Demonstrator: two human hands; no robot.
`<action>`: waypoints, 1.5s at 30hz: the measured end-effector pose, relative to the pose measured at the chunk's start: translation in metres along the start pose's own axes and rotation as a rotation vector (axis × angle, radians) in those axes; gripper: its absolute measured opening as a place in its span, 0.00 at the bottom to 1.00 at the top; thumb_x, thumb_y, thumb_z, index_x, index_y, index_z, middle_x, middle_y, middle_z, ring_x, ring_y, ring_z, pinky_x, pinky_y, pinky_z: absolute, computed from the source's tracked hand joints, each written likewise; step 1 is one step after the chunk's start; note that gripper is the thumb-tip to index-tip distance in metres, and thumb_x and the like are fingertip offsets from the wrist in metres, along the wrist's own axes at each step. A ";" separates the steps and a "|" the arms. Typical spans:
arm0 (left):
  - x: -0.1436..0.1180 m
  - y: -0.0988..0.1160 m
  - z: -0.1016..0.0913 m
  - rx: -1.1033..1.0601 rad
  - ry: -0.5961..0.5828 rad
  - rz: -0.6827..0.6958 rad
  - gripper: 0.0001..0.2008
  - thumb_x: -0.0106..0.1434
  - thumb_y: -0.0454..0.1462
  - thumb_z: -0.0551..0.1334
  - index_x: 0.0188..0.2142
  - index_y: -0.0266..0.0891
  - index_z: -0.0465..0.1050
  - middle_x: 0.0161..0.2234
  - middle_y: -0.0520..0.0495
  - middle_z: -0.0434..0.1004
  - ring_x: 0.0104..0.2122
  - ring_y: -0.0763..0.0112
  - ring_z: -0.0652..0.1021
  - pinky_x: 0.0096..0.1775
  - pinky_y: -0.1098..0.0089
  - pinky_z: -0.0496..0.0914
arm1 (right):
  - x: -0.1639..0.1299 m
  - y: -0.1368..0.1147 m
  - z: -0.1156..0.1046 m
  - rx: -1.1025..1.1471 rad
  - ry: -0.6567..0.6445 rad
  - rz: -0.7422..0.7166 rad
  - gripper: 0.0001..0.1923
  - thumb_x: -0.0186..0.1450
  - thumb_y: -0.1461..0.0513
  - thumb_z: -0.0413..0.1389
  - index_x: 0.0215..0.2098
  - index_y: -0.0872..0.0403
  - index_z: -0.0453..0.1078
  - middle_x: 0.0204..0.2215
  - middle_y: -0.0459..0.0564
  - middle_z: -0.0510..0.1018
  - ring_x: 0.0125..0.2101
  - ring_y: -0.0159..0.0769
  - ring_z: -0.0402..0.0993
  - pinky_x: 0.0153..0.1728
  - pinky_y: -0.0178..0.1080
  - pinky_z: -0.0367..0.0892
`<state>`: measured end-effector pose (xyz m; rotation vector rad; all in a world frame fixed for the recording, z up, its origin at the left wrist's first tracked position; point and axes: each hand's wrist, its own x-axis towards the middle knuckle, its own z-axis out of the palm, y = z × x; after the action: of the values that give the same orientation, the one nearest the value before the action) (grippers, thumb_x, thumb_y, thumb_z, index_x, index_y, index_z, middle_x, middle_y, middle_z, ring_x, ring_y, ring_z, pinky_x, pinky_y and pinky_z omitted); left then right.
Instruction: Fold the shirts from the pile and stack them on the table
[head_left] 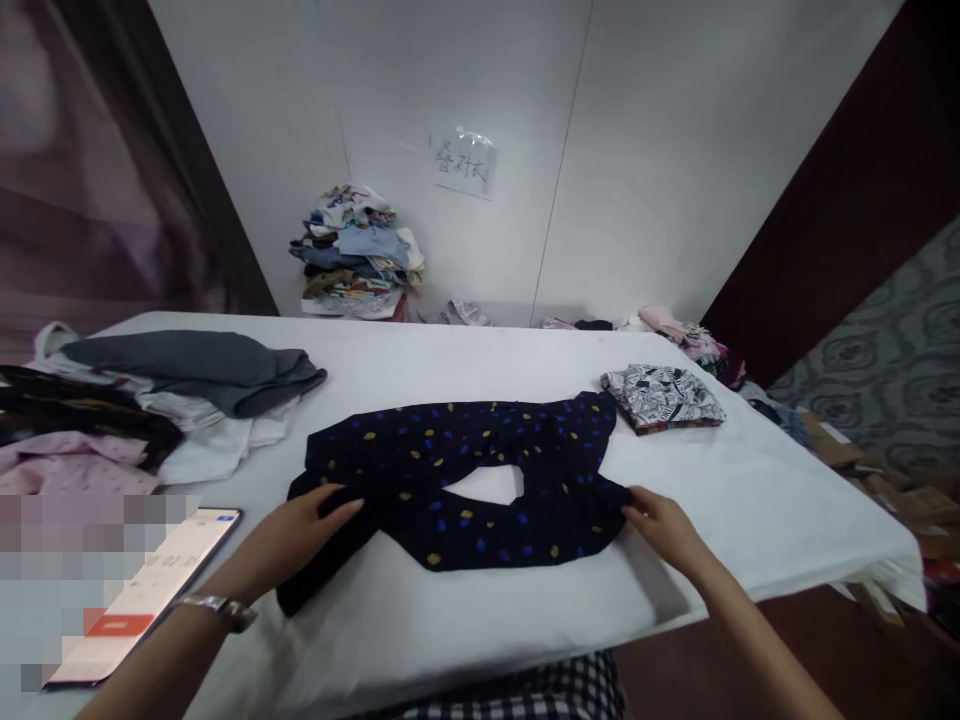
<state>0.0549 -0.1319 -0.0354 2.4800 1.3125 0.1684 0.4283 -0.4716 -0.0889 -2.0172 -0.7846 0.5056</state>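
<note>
A dark navy shirt (480, 535) with blue and yellow spots lies spread on the white table in front of me. A gap near its middle shows the white cloth beneath. At its right end, my right hand (661, 525) pinches the edge between thumb and fingers. My left hand (319, 522) is on the shirt's left end, thumb stretched along the fabric and the other fingers partly hidden in the dark cloth. Part of the shirt hangs toward me below that hand.
Loose clothes, including a grey garment (217, 360), lie heaped at the left. A phone (150, 600) sits near my left forearm. A folded black-and-white printed garment (664, 397) is at the right. Behind the white table (787, 480), a clothes stack (360, 255) stands against the wall.
</note>
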 end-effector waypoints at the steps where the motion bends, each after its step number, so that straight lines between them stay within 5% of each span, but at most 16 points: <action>1: 0.003 0.004 0.001 -0.007 -0.035 0.017 0.27 0.60 0.55 0.53 0.46 0.40 0.75 0.37 0.44 0.83 0.35 0.58 0.81 0.35 0.66 0.73 | 0.009 -0.005 0.001 -0.059 0.064 -0.060 0.13 0.54 0.57 0.60 0.38 0.51 0.77 0.33 0.49 0.80 0.32 0.41 0.74 0.33 0.41 0.69; 4: 0.015 0.021 0.000 0.048 0.049 0.078 0.26 0.63 0.53 0.50 0.47 0.41 0.75 0.45 0.41 0.80 0.42 0.57 0.79 0.40 0.64 0.71 | 0.043 -0.033 0.014 -0.171 0.117 -0.294 0.20 0.59 0.58 0.55 0.50 0.47 0.72 0.49 0.50 0.77 0.47 0.44 0.73 0.46 0.46 0.69; 6: 0.023 0.036 0.001 0.169 0.105 0.168 0.23 0.65 0.49 0.49 0.44 0.40 0.76 0.44 0.40 0.79 0.43 0.56 0.78 0.42 0.62 0.69 | 0.069 -0.056 0.034 -0.290 0.035 -0.455 0.20 0.63 0.60 0.51 0.53 0.47 0.71 0.51 0.50 0.76 0.51 0.43 0.71 0.53 0.48 0.66; 10: 0.033 0.064 0.020 0.370 -0.039 0.333 0.18 0.66 0.42 0.50 0.33 0.36 0.77 0.35 0.39 0.80 0.38 0.55 0.78 0.42 0.58 0.67 | 0.121 -0.090 0.085 -0.600 -0.151 -0.602 0.27 0.61 0.69 0.51 0.58 0.51 0.67 0.56 0.54 0.72 0.55 0.45 0.67 0.55 0.47 0.63; 15: 0.030 0.079 0.037 0.395 -0.173 0.246 0.17 0.66 0.43 0.52 0.37 0.35 0.75 0.33 0.36 0.80 0.35 0.51 0.80 0.35 0.60 0.69 | 0.161 -0.100 0.120 -0.701 -0.225 -0.662 0.21 0.58 0.73 0.52 0.46 0.53 0.76 0.53 0.54 0.74 0.53 0.47 0.67 0.53 0.44 0.62; 18: 0.025 0.082 0.040 0.375 -0.158 0.247 0.21 0.64 0.49 0.53 0.40 0.32 0.73 0.30 0.35 0.79 0.34 0.47 0.80 0.33 0.57 0.70 | 0.172 -0.103 0.116 -0.730 -0.275 -0.689 0.14 0.58 0.73 0.52 0.35 0.54 0.77 0.46 0.54 0.78 0.49 0.44 0.70 0.51 0.41 0.64; 20: 0.025 0.082 0.044 0.377 -0.136 0.275 0.22 0.63 0.50 0.55 0.40 0.33 0.74 0.30 0.36 0.79 0.34 0.47 0.79 0.36 0.54 0.70 | 0.175 -0.106 0.107 -0.740 -0.278 -0.694 0.15 0.60 0.72 0.51 0.37 0.53 0.76 0.43 0.53 0.79 0.47 0.43 0.71 0.48 0.40 0.65; 26: 0.035 0.071 0.039 0.379 -0.015 0.315 0.13 0.63 0.35 0.53 0.28 0.37 0.75 0.33 0.38 0.77 0.39 0.55 0.76 0.39 0.58 0.68 | 0.157 -0.109 0.072 -0.725 -0.076 -0.753 0.15 0.65 0.66 0.48 0.44 0.48 0.74 0.44 0.50 0.77 0.46 0.41 0.70 0.41 0.40 0.67; 31: 0.058 0.070 -0.019 0.407 0.107 0.210 0.16 0.65 0.38 0.50 0.30 0.38 0.75 0.37 0.40 0.73 0.35 0.60 0.75 0.31 0.65 0.66 | 0.152 -0.115 0.059 -0.785 0.062 -0.737 0.12 0.66 0.60 0.50 0.42 0.45 0.75 0.38 0.50 0.76 0.37 0.39 0.72 0.32 0.36 0.64; 36: 0.151 0.103 -0.083 0.423 0.316 0.170 0.20 0.67 0.40 0.46 0.41 0.35 0.75 0.43 0.36 0.73 0.41 0.55 0.76 0.38 0.62 0.67 | 0.228 -0.160 0.057 -0.476 0.134 -0.493 0.07 0.61 0.60 0.57 0.36 0.51 0.76 0.27 0.49 0.77 0.34 0.40 0.74 0.39 0.41 0.67; 38: 0.189 0.119 -0.093 0.319 0.423 0.134 0.18 0.67 0.39 0.48 0.47 0.36 0.73 0.49 0.36 0.72 0.44 0.54 0.76 0.41 0.61 0.68 | 0.258 -0.180 0.062 -0.179 0.200 -0.335 0.13 0.62 0.61 0.54 0.43 0.55 0.74 0.32 0.52 0.79 0.37 0.41 0.76 0.41 0.43 0.69; 42: 0.202 0.128 -0.068 0.129 0.530 0.309 0.24 0.65 0.38 0.53 0.60 0.39 0.61 0.64 0.38 0.57 0.55 0.57 0.70 0.51 0.61 0.66 | 0.264 -0.185 0.082 0.213 0.126 -0.334 0.29 0.59 0.61 0.58 0.59 0.53 0.63 0.50 0.53 0.76 0.50 0.38 0.72 0.51 0.45 0.67; 45: 0.159 0.103 -0.019 0.120 0.267 0.532 0.19 0.66 0.42 0.54 0.53 0.39 0.70 0.60 0.41 0.66 0.56 0.58 0.70 0.55 0.60 0.65 | 0.218 -0.156 0.092 0.156 -0.176 -0.316 0.21 0.59 0.58 0.60 0.50 0.53 0.72 0.45 0.52 0.80 0.46 0.40 0.75 0.53 0.49 0.66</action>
<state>0.2211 -0.0503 0.0093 2.9389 0.7306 0.5752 0.4759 -0.2025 -0.0155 -1.6809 -1.1139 0.5464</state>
